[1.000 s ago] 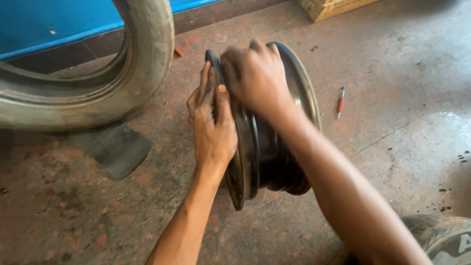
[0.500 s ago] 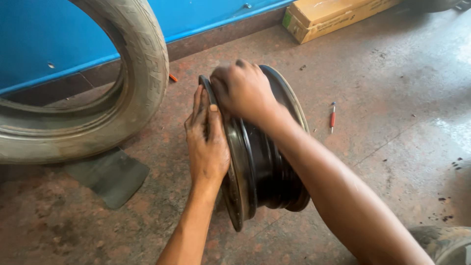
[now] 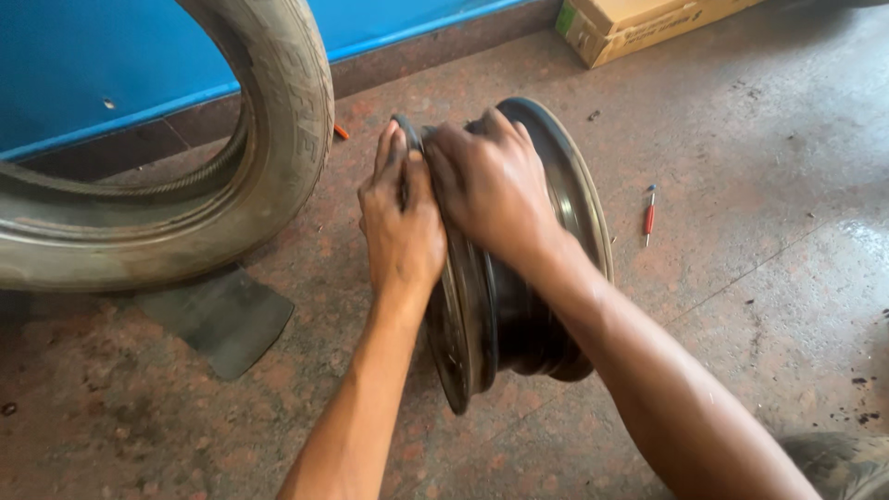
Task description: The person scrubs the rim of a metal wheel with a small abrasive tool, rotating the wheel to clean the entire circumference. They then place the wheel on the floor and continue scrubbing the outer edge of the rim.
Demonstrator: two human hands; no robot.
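A bare steel wheel rim (image 3: 500,315) stands upright on its edge on the reddish concrete floor (image 3: 741,278), near the middle of the view, its dark barrel facing the camera side-on. The left hand (image 3: 400,222) lies flat against the near flange at the top of the rim, fingers (image 3: 389,153) straight and close together, pressed to the metal rather than wrapped around it. The right hand (image 3: 486,185) covers the top of the rim just beside the left, touching it, with its fingers (image 3: 500,125) curled over the edge in a grip on the rim. Both forearms reach in from the bottom of the frame. To the left, a worn tyre (image 3: 278,120) leans against a blue wall (image 3: 93,65), well apart from the rim, and a dark flat piece of rubber (image 3: 222,319) lies on the floor beneath it. A small red-handled screwdriver (image 3: 649,215) lies on the floor to the right of the rim, near it but not touching. A cardboard box (image 3: 639,23) sits by the wall at the top right. Part of another tyre (image 3: 843,463) shows in the bottom right corner.
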